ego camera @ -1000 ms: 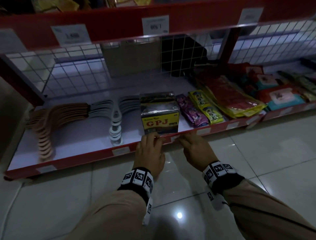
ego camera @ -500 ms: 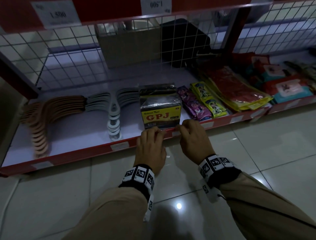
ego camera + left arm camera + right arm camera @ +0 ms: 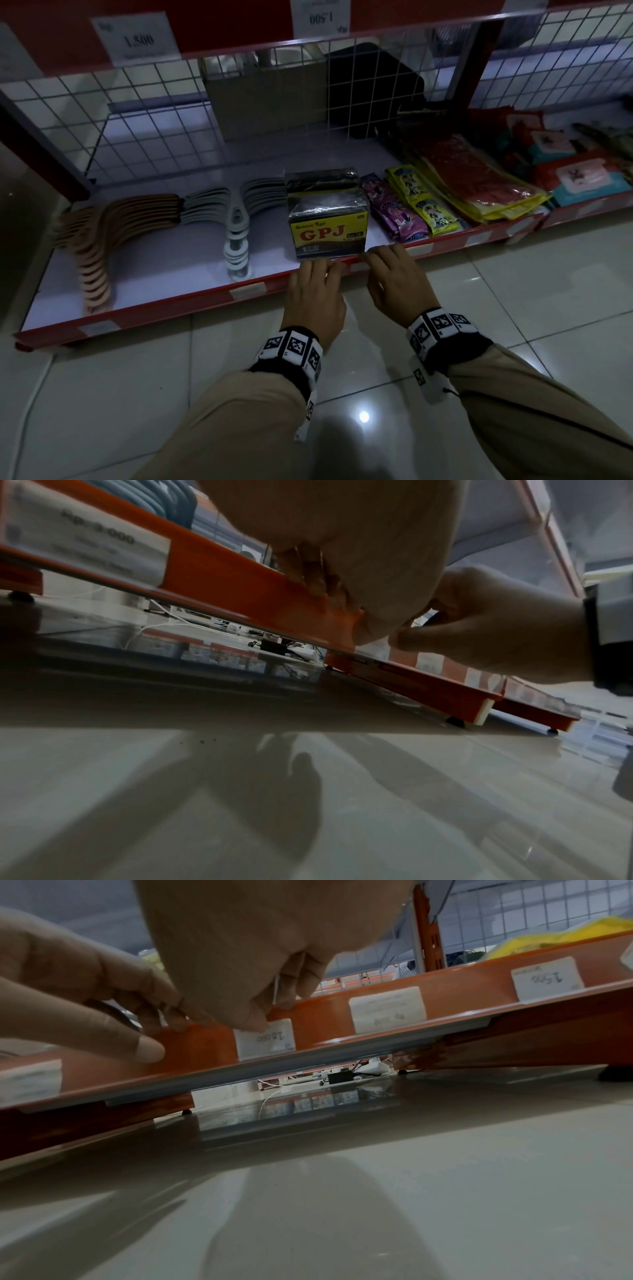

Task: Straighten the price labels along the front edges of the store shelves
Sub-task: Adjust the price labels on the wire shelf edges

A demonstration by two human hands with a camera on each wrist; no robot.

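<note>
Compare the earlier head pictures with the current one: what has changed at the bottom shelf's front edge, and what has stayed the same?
Little moved. The left hand and right hand stay at the red shelf edge in front of the GPJ box, the right fingers working the price label. Mainly the head camera dipped and came closer. The hangers and sachets lie as before.

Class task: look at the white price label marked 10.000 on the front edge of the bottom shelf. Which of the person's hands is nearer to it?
Right. The right hand has its thumb on the 10.000 label's top corner. The left hand rests on the red edge beside it, apart from the label.
</note>
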